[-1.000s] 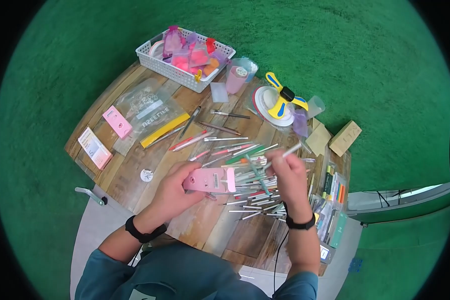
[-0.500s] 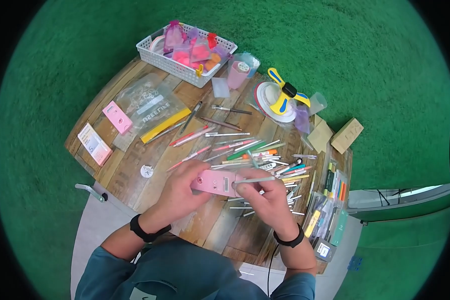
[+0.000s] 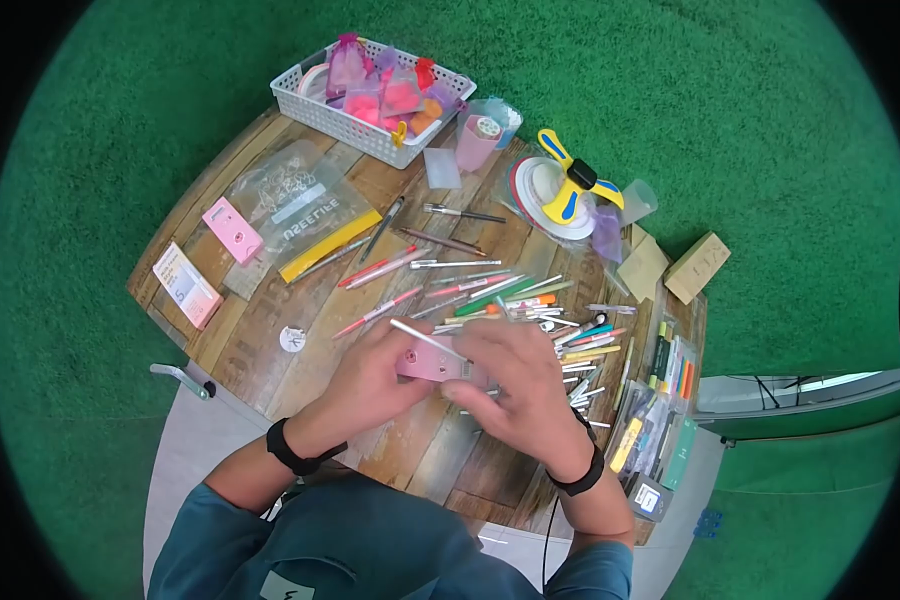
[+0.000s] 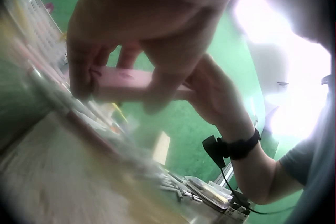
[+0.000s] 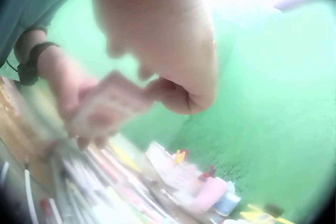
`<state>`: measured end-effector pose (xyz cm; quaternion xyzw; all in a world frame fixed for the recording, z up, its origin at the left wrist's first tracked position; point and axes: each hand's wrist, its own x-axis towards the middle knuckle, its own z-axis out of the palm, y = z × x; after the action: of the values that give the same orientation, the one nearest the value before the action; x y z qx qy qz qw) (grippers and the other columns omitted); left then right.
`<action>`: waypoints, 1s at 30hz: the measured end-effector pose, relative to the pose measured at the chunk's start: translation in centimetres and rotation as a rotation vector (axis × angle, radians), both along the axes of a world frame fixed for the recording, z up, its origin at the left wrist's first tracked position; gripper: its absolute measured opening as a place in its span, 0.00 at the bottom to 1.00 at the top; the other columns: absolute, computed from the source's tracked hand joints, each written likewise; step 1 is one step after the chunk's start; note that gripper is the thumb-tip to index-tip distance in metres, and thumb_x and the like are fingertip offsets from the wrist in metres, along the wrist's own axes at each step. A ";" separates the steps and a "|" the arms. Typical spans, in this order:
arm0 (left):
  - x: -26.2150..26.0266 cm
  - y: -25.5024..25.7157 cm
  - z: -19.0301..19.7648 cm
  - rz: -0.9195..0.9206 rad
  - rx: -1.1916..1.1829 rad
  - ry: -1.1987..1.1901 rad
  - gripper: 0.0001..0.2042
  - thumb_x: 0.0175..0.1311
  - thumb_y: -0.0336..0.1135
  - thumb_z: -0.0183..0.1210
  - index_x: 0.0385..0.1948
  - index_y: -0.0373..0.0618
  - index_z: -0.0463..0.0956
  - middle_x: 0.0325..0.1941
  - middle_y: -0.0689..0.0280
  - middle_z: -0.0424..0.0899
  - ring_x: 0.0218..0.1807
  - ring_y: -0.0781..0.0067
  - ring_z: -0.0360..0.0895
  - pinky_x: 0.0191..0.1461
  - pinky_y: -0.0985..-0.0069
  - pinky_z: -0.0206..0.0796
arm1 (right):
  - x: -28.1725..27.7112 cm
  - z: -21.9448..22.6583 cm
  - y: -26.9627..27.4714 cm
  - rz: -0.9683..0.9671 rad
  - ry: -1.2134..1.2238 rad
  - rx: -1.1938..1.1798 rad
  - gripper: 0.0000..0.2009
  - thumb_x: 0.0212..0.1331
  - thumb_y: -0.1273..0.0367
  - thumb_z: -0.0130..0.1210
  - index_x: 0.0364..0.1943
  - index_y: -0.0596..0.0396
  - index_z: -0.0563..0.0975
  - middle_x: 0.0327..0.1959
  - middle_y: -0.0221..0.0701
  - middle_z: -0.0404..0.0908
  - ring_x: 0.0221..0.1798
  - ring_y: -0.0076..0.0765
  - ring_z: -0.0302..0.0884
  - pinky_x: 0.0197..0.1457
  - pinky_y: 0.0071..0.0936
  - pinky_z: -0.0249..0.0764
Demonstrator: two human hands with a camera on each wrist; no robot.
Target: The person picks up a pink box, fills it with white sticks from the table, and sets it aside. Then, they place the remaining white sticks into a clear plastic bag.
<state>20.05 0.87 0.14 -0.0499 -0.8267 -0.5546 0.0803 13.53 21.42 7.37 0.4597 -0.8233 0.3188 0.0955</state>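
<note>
A small pink box point(image 3: 422, 361) is held between both hands above the table's near middle. The left hand point(image 3: 370, 372) grips its left end, thumb and fingers on either side in the left wrist view. At its right end the right hand point(image 3: 518, 388) has its fingers curled, touching the box end. A thin white stick point(image 3: 425, 338) lies slantwise over the box, its right end at the right fingers. In the right wrist view the box point(image 5: 107, 106) is blurred. Beneath and beyond the hands, pens and sticks point(image 3: 510, 290) lie loosely heaped.
A white basket point(image 3: 342, 124) of pouches stands at the far edge, beside a pink cup point(image 3: 477, 148). Another pink box point(image 3: 232, 232), a clear bag point(image 3: 300, 200) and a white box point(image 3: 182, 285) lie left. A yellow-blue tool point(image 3: 573, 185) and stationery packs point(image 3: 660, 410) are right.
The right hand has come in from the right with the stick to the box's end. The stick now slants across the box, whose right part is covered by the fingers.
</note>
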 end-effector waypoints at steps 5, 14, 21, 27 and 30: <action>-0.9 0.2 -0.6 0.003 -0.227 0.075 0.23 0.55 0.32 0.70 0.56 0.47 0.79 0.56 0.56 0.79 0.54 0.48 0.81 0.55 0.59 0.76 | -0.6 -0.5 -0.3 -0.049 0.036 0.208 0.12 0.54 0.65 0.68 0.43 0.49 0.83 0.42 0.29 0.84 0.44 0.42 0.77 0.47 0.42 0.71; -0.5 0.9 -0.5 -0.086 -0.298 0.076 0.22 0.50 0.29 0.72 0.50 0.44 0.80 0.52 0.57 0.82 0.52 0.50 0.82 0.53 0.61 0.76 | -2.2 -1.9 -1.0 -0.099 -0.430 0.165 0.08 0.61 0.73 0.62 0.43 0.55 0.81 0.31 0.32 0.83 0.32 0.38 0.83 0.36 0.34 0.76; -0.5 -0.4 -0.2 -0.040 -0.080 -0.036 0.26 0.50 0.28 0.72 0.55 0.45 0.78 0.54 0.58 0.81 0.51 0.57 0.83 0.53 0.67 0.78 | -2.5 -1.6 1.7 -0.156 -1.061 -0.597 0.21 0.65 0.80 0.60 0.63 0.59 0.77 0.42 0.29 0.87 0.39 0.20 0.82 0.42 0.21 0.78; -0.1 -0.9 -1.4 -0.015 0.080 -0.173 0.32 0.48 0.27 0.75 0.60 0.42 0.75 0.54 0.60 0.81 0.52 0.67 0.82 0.55 0.73 0.76 | 0.5 -1.3 3.6 0.016 -1.258 -0.774 0.09 0.65 0.81 0.57 0.45 0.56 0.77 0.42 0.34 0.86 0.42 0.26 0.83 0.48 0.26 0.80; 0.0 -0.6 -1.2 -0.009 0.084 -0.161 0.32 0.48 0.27 0.75 0.60 0.41 0.74 0.55 0.60 0.80 0.54 0.68 0.81 0.55 0.71 0.76 | 1.5 -1.8 3.3 0.082 -1.355 -0.801 0.15 0.64 0.83 0.54 0.52 0.55 0.77 0.42 0.35 0.85 0.42 0.27 0.83 0.49 0.27 0.79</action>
<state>20.04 0.28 -1.03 -0.0053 -0.8063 -0.5913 0.0132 15.04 24.70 5.57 0.1260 -0.5070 0.8052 -0.2806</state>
